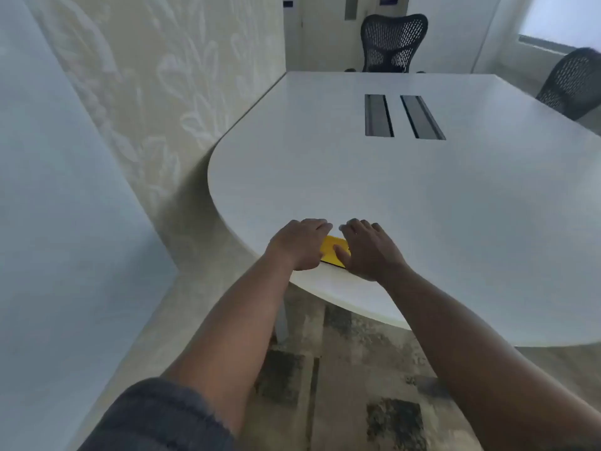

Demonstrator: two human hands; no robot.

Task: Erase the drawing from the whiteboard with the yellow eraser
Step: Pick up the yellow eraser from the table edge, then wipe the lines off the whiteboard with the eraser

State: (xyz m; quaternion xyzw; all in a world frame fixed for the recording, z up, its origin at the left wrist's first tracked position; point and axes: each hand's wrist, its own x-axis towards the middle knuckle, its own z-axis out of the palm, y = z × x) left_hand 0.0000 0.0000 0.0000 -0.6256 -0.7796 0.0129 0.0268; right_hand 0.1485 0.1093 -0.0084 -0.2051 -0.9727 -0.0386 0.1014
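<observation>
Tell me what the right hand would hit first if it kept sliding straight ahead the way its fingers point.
Probably nothing close: the right hand points across bare white table. The first features ahead look like the two dark slots, flush with the tabletop, then the far chair. Depth is hard to judge.

We see the yellow eraser [335,251] lying flat near the near edge of the white table [422,206], its long side turned at a slight angle to that edge. It is a bright yellow block with a thin dark layer showing along its near side. Only its middle shows; its left and right ends are covered. The whiteboard and its drawing we cannot make out here.
</observation>
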